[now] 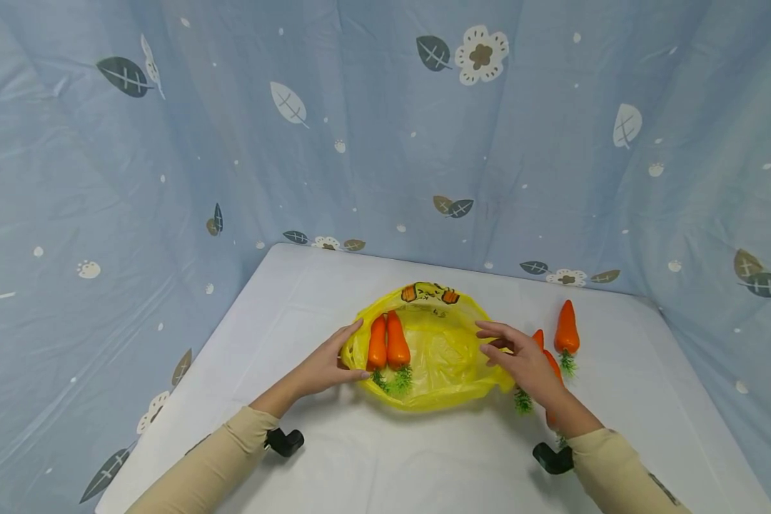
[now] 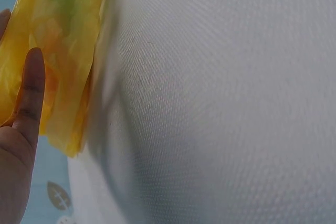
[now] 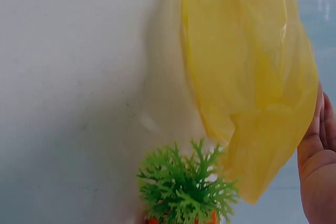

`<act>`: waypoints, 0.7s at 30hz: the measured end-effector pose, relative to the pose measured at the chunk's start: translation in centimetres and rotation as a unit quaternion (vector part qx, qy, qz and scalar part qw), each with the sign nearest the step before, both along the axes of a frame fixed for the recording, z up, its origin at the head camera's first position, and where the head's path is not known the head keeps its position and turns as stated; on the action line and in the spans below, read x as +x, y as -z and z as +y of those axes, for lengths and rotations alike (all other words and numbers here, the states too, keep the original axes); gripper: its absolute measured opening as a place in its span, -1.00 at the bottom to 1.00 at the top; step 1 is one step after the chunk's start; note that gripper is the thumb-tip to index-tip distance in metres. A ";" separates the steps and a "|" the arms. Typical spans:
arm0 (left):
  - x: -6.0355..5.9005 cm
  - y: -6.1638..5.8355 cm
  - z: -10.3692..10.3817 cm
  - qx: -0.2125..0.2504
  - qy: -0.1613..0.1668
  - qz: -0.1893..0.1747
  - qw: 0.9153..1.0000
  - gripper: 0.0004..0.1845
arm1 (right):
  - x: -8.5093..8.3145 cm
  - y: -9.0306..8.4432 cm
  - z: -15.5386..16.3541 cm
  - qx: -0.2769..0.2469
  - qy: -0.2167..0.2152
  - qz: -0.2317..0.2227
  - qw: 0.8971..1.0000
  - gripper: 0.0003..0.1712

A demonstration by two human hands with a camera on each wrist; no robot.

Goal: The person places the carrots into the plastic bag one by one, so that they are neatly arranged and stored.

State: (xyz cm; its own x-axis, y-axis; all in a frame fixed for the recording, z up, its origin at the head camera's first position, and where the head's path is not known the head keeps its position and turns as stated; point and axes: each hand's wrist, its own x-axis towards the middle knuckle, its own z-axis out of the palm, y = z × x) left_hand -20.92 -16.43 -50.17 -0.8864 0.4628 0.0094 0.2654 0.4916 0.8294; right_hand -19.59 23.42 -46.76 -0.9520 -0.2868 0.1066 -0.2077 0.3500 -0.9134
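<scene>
A yellow plastic bag [image 1: 424,401] lies with its mouth spread wide on the white table. Inside its left part are two toy carrots [image 1: 397,343], side by side, green tops toward the person. My left hand [image 1: 328,365] rests along the bag's left side, thumb at the near rim and fingers at the far side; its straight thumb [image 2: 32,87] lies against the yellow plastic in the left wrist view. Over the bag's right edge is my right hand [image 1: 525,364], fingers loosely bent and holding nothing. Partly beneath that hand lie more carrots [image 1: 552,365].
One carrot [image 1: 567,328] lies alone farther to the right. Green carrot leaves [image 3: 184,187] show beside the bag in the right wrist view. A blue patterned curtain [image 1: 385,143] hangs behind and at both sides of the white table [image 1: 385,464].
</scene>
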 end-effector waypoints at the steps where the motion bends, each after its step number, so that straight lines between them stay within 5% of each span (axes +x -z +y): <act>1: 0.0 0.0 0.0 0.000 0.000 0.000 1.000 0.08 | 0.0 0.0 0.1 0.000 0.002 0.001 1.000 -0.45; 21: -0.1 0.2 0.0 -0.016 -0.008 -0.002 1.000 0.10 | 0.5 0.6 2.1 0.005 0.042 0.016 0.999 -0.45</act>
State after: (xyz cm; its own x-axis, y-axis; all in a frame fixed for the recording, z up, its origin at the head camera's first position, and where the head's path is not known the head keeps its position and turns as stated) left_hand -21.05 -16.41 -50.32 -0.8939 0.4481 -0.0094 0.2534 0.5224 0.8142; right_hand -19.11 25.53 -47.39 -0.9691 -0.2067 0.1346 -0.2059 0.3772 -0.9030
